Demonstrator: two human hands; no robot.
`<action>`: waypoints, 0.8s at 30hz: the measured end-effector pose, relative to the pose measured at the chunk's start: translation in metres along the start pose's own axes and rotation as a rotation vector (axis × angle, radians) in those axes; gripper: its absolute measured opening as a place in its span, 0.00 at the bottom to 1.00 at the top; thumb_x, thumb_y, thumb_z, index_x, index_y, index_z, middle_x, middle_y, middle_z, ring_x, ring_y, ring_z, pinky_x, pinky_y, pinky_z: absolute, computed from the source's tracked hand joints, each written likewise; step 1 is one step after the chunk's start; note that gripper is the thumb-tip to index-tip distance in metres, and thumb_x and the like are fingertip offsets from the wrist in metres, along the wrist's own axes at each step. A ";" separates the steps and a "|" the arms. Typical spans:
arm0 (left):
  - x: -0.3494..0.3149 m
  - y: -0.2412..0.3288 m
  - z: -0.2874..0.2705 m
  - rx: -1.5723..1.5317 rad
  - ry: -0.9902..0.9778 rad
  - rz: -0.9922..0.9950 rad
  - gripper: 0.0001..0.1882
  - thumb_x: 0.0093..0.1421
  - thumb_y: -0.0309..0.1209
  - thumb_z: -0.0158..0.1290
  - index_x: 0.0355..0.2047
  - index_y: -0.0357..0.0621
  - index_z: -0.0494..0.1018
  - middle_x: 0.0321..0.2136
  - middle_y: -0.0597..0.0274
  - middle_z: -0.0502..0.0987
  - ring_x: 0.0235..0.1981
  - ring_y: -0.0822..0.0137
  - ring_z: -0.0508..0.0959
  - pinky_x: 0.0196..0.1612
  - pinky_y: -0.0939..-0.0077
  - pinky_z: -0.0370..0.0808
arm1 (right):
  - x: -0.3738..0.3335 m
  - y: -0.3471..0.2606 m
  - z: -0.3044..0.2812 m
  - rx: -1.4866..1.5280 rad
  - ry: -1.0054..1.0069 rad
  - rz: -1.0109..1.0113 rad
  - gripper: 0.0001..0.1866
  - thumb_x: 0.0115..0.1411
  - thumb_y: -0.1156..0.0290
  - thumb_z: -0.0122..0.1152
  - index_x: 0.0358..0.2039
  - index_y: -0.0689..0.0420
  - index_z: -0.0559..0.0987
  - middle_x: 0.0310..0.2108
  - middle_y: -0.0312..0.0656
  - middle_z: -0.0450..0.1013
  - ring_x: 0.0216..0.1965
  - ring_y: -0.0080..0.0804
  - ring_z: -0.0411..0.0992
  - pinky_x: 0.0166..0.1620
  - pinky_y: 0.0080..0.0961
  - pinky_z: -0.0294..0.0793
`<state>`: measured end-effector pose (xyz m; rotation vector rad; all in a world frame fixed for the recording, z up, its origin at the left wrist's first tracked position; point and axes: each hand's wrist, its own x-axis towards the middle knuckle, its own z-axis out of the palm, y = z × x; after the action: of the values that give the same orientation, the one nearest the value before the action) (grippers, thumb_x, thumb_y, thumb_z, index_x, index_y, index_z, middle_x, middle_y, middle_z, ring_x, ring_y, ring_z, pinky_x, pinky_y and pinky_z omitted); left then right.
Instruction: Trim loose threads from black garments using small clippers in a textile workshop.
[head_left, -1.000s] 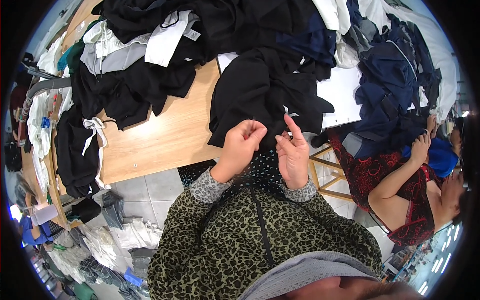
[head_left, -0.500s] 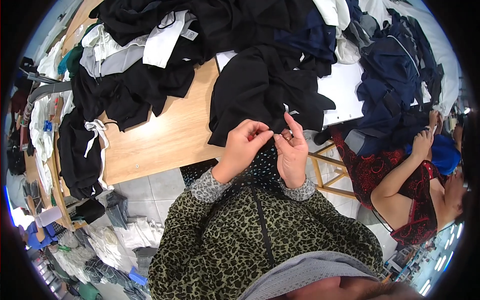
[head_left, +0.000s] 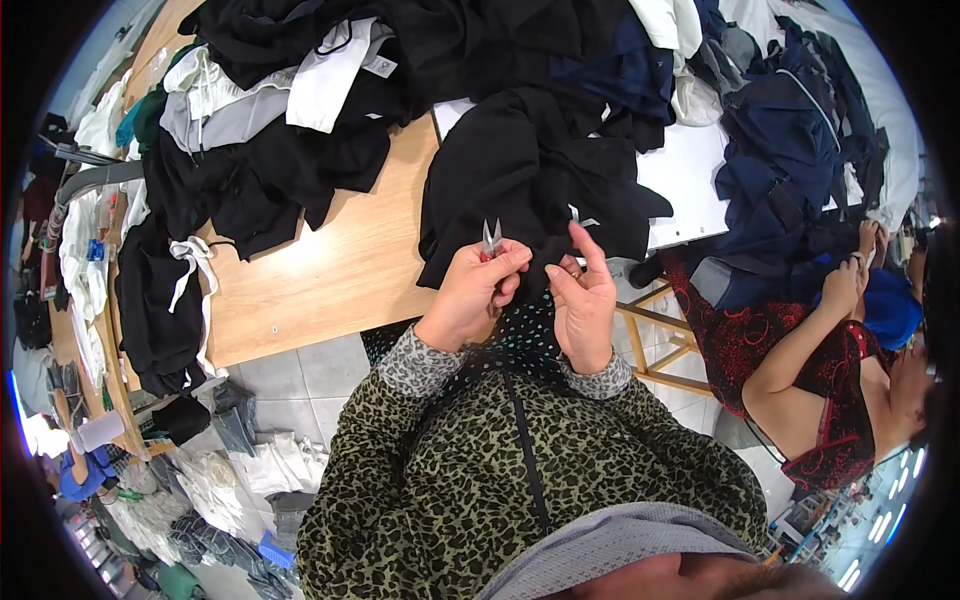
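Black garment (head_left: 500,180), seemingly red-handled snips (head_left: 491,243)

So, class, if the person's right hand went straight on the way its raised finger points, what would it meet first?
The right hand would probably meet the crumpled black fabric garment first, near its small white patch; depth is unclear, so they may already touch.

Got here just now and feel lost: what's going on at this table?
Someone's left hand holds small snips, tips apart and pointing forward. The right hand is beside it, in front of a black garment; whether it pinches anything isn't clear. Other clothes lie heaped on the wooden table.
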<state>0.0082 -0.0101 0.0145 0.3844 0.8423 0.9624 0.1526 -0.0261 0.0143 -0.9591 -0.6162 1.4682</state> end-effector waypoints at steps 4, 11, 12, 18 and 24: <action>-0.003 0.005 0.001 0.228 0.017 0.030 0.07 0.59 0.31 0.54 0.30 0.40 0.71 0.21 0.71 0.69 0.16 0.84 0.63 0.16 0.89 0.56 | 0.004 -0.004 0.001 -0.210 -0.037 -0.218 0.27 0.52 0.88 0.54 0.54 0.61 0.69 0.55 0.35 0.60 0.42 0.18 0.64 0.44 0.14 0.67; -0.001 0.000 0.007 0.706 0.061 0.561 0.06 0.58 0.27 0.54 0.29 0.36 0.72 0.21 0.72 0.69 0.19 0.83 0.63 0.21 0.88 0.60 | 0.009 -0.010 -0.009 -0.637 -0.215 -0.234 0.11 0.55 0.83 0.54 0.39 0.65 0.79 0.40 0.40 0.75 0.36 0.18 0.71 0.37 0.14 0.69; -0.001 0.001 0.008 0.793 0.054 0.611 0.05 0.58 0.26 0.54 0.29 0.36 0.72 0.22 0.72 0.69 0.19 0.83 0.64 0.22 0.87 0.61 | 0.009 -0.009 -0.009 -0.638 -0.211 -0.259 0.09 0.55 0.81 0.56 0.37 0.65 0.79 0.39 0.40 0.75 0.34 0.18 0.71 0.35 0.13 0.69; -0.002 0.009 0.007 0.916 0.042 0.618 0.06 0.56 0.25 0.55 0.33 0.35 0.72 0.24 0.70 0.69 0.22 0.83 0.65 0.25 0.87 0.63 | 0.013 -0.011 -0.011 -0.653 -0.181 -0.164 0.05 0.56 0.78 0.58 0.32 0.65 0.78 0.32 0.37 0.75 0.32 0.17 0.70 0.33 0.13 0.69; -0.011 0.030 -0.009 1.012 -0.167 0.492 0.18 0.55 0.27 0.57 0.45 0.35 0.67 0.27 0.66 0.74 0.26 0.76 0.71 0.29 0.79 0.68 | 0.018 -0.012 -0.015 -0.476 -0.178 -0.053 0.06 0.61 0.76 0.52 0.33 0.65 0.75 0.30 0.37 0.76 0.32 0.18 0.70 0.38 0.14 0.68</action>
<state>-0.0189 -0.0041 0.0331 1.5758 1.0613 0.8636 0.1732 -0.0090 0.0127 -1.1688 -1.1480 1.3949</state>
